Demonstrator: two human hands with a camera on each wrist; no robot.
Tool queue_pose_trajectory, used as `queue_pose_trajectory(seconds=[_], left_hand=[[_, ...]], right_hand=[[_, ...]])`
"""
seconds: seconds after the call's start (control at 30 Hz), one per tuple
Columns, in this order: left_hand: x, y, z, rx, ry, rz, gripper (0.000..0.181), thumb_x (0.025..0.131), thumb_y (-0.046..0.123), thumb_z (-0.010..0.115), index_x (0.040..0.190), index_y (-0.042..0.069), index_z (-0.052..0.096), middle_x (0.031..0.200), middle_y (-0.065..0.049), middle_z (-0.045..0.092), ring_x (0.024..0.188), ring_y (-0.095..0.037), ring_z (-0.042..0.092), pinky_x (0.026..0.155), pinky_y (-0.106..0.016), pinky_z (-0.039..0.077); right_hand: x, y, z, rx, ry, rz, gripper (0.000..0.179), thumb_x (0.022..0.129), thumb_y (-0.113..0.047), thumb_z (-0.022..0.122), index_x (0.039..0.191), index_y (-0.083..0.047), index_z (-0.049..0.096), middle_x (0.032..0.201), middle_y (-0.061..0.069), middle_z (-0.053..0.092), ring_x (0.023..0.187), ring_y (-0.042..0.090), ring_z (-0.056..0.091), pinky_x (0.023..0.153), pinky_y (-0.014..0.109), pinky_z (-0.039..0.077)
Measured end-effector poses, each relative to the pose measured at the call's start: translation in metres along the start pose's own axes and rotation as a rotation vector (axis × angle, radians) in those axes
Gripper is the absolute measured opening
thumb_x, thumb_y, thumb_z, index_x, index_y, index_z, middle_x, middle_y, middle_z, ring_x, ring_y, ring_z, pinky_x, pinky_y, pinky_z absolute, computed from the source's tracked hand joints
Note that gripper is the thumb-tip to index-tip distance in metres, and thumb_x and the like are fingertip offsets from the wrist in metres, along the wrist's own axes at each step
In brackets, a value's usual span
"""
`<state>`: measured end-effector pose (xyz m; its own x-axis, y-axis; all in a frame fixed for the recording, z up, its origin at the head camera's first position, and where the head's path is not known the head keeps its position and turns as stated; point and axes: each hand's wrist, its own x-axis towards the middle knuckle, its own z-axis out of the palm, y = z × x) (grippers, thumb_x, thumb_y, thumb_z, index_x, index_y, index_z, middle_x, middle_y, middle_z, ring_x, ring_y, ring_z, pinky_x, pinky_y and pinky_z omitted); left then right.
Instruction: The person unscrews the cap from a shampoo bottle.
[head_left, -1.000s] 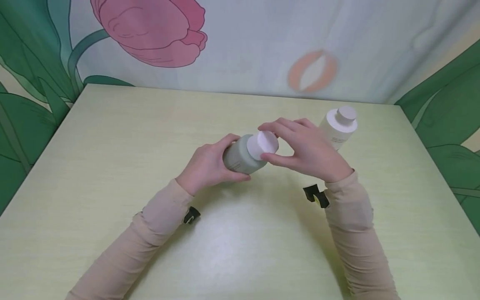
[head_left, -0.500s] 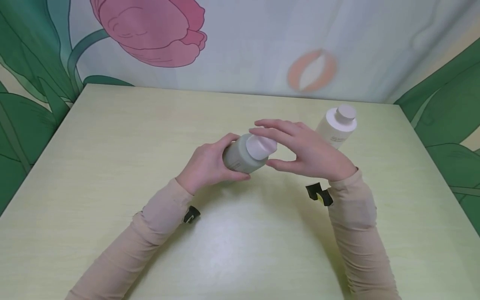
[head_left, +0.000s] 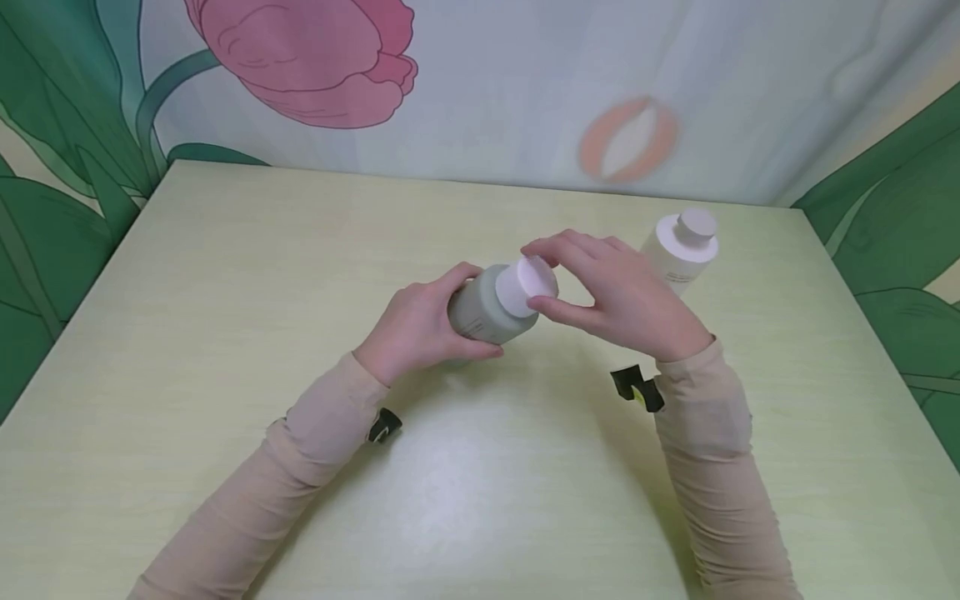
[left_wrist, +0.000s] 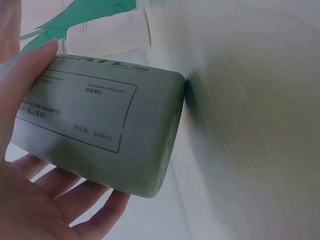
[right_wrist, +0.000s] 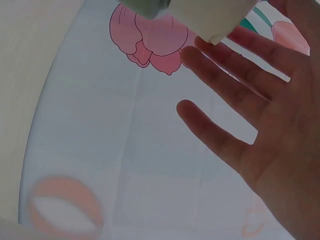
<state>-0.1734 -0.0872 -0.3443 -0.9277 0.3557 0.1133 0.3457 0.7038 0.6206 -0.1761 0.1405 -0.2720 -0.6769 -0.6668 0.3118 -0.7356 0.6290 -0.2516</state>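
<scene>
My left hand [head_left: 423, 323] grips a grey-green shampoo bottle [head_left: 480, 312] around its body. The bottle leans, with its white cap [head_left: 523, 286] towards the right hand. In the left wrist view, printed text and a 400ml mark show on the shampoo bottle [left_wrist: 100, 115]; its base corner is close to the table, and I cannot tell if they touch. My right hand [head_left: 618, 292] pinches the cap between thumb and fingers. In the right wrist view the cap [right_wrist: 212, 17] is at the top edge, with some fingers of the right hand [right_wrist: 250, 95] spread away from it.
A white bottle [head_left: 682, 246] with a white cap stands upright behind the right hand, partly hidden by it. The pale table [head_left: 300, 242] ends at a curtain [head_left: 495, 92] printed with flowers and leaves.
Half a second ago the right fingers were loosened and extended over the cap; now thumb and fingers pinch it again. The left hand and bottle have stayed almost still.
</scene>
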Motion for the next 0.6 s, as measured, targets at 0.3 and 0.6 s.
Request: queue_pose_trajectory(seconds=[0.3,0.6], left_hand=[[0.0006,-0.001,-0.0014,0.007,0.0,0.001,0.074,0.055,0.047,0.079,0.118,0.03,0.045,0.098,0.003,0.062,0.085,-0.015,0.059,0.074,-0.031,0.046],[0.0004,-0.0015,0.0007,0.003,-0.001,0.007,0.074,0.055,0.048,0.079,0.118,0.03,0.045,0.1,0.004,0.062,0.085,-0.015,0.059,0.074,-0.031,0.046]], right_hand=[[0.0002,0.0027,-0.003,0.062,-0.018,-0.16,0.052,0.081,-0.025,0.063,0.129,-0.018,0.045,0.128,-0.002,0.049,0.116,0.014,0.047,0.09,0.035,0.038],[-0.0006,0.0022,0.0005,0.022,0.062,-0.004,0.046,0.079,-0.041,0.063,0.118,-0.017,0.053,0.101,-0.005,0.059,0.09,0.009,0.054,0.08,0.032,0.038]])
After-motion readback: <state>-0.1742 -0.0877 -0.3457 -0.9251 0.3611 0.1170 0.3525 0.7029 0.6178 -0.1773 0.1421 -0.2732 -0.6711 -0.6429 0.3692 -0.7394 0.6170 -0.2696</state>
